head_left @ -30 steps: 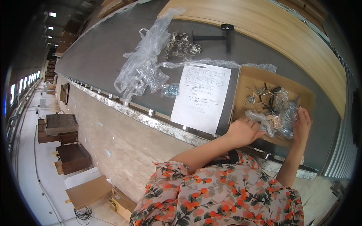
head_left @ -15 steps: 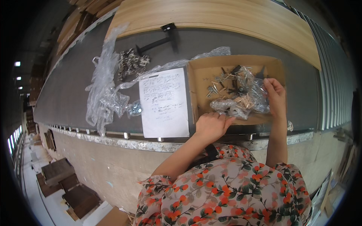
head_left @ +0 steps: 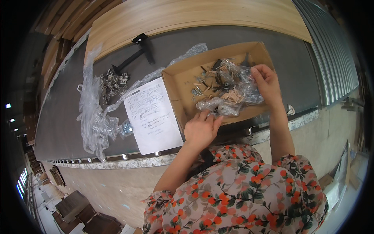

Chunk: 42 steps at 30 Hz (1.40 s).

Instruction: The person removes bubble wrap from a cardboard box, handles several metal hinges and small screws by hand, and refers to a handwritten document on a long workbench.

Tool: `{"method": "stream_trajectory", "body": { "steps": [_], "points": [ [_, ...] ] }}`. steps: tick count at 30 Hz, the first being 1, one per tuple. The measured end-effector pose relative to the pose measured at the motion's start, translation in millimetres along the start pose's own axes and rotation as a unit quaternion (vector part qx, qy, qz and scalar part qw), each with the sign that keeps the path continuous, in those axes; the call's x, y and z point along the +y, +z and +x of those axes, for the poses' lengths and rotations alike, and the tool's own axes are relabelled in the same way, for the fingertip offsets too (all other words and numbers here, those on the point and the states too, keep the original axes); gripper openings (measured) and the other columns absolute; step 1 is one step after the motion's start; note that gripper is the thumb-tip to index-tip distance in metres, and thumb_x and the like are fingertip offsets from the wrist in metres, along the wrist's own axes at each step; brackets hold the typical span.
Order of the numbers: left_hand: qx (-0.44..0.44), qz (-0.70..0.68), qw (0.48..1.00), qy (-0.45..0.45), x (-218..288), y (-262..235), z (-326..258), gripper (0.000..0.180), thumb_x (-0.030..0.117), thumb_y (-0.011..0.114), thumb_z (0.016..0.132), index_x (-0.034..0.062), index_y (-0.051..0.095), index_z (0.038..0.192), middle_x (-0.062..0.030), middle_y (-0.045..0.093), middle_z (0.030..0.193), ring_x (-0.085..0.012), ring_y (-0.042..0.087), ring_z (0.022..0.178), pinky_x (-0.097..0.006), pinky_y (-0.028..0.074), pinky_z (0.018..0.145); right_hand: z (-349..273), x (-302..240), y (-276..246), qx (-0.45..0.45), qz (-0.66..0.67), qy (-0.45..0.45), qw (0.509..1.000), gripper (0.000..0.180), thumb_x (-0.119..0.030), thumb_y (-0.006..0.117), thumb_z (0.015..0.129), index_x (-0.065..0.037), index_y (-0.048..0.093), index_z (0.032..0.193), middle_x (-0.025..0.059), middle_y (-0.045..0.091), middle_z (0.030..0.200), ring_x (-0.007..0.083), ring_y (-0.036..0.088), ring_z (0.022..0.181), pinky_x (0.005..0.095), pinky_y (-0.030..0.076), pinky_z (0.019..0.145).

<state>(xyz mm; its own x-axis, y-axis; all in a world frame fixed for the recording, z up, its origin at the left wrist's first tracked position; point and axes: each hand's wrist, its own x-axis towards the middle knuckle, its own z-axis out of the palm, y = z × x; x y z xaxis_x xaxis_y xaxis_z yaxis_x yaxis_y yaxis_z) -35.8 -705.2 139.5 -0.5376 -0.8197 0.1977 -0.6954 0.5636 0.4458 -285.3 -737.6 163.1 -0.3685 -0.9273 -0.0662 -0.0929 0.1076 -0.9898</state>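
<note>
A shallow cardboard box (head_left: 174, 84) holds loose wooden dowels (head_left: 232, 96), screws, black fittings and crumpled clear plastic bags. My right hand (head_left: 268, 84) is over the box's right side, thumb and fingers pinched on the edge of a clear plastic bag (head_left: 249, 87). Across the near left rim lies my left hand (head_left: 200, 130), its fingers reaching inward and the thumb apart. Its fingertips are by another crumpled bag (head_left: 218, 104) and seem to touch it. A white sheet of paper (head_left: 154, 121) with handwriting lies against the box's left side.
Left of the paper are long clear plastic wrap (head_left: 93, 124), metal hinges (head_left: 113, 84) and a small bag of metal parts (head_left: 126, 128). A black metal leg (head_left: 130, 58) lies behind them. A wood-grain panel (head_left: 202, 13) spans the far side; metal rollers (head_left: 331, 50) are at the right.
The view has turned and shifted, so the table and box appear tilted and further left. My right hand still pinches the plastic bag, and my left hand remains at the near rim.
</note>
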Motion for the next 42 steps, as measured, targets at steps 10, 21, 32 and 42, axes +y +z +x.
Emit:
{"method": "stream_trajectory", "body": {
  "steps": [10, 21, 32, 42],
  "points": [
    [0.001, 0.006, 1.000, 0.002, 0, 0, -1, 0.034, 0.035, 0.057, 0.085, 0.0035, 0.066, 0.076, -0.0142, 0.065, 0.094, -0.0262, 0.063, 0.070, -0.034, 0.052, 0.058, 14, 13, 5, -0.144, -0.295, -0.045, 0.944, 0.034, -0.023, 0.059, 0.085, -0.007, 0.056, 0.115, 0.0157, 0.055, 0.116, 0.0261, 0.052, 0.100, 0.0339, 0.042, 0.087],
    [0.005, 0.009, 1.000, 0.005, 0, 1, -1, 0.026, 0.030, 0.060, 0.084, 0.0059, 0.065, 0.077, -0.0101, 0.065, 0.092, -0.0258, 0.063, 0.068, -0.034, 0.050, 0.056, 14, 34, 32, -0.279, -0.420, -0.181, 0.844, 0.026, -0.016, 0.058, 0.082, -0.003, 0.061, 0.104, 0.0141, 0.059, 0.109, 0.0339, 0.047, 0.102, 0.0388, 0.037, 0.093],
    [0.001, -0.001, 1.000, 0.001, 0, -1, 0, 0.027, 0.030, 0.059, 0.084, 0.0054, 0.065, 0.076, -0.0092, 0.065, 0.090, -0.0258, 0.063, 0.067, -0.034, 0.050, 0.056, -1, 26, 17, -0.341, -0.412, -0.176, 0.826, 0.021, -0.016, 0.056, 0.082, -0.003, 0.064, 0.095, 0.0089, 0.063, 0.101, 0.0299, 0.048, 0.102, 0.0382, 0.038, 0.092],
    [-0.008, -0.005, 1.000, -0.012, -2, -1, -1, 0.035, 0.034, 0.057, 0.085, 0.0015, 0.065, 0.075, -0.0132, 0.065, 0.090, -0.0261, 0.064, 0.070, -0.035, 0.052, 0.057, -5, 26, 19, -0.359, -0.434, -0.154, 0.812, 0.023, -0.017, 0.056, 0.084, -0.004, 0.063, 0.101, 0.0095, 0.060, 0.111, 0.0307, 0.045, 0.111, 0.0399, 0.034, 0.098]
  ]
}}
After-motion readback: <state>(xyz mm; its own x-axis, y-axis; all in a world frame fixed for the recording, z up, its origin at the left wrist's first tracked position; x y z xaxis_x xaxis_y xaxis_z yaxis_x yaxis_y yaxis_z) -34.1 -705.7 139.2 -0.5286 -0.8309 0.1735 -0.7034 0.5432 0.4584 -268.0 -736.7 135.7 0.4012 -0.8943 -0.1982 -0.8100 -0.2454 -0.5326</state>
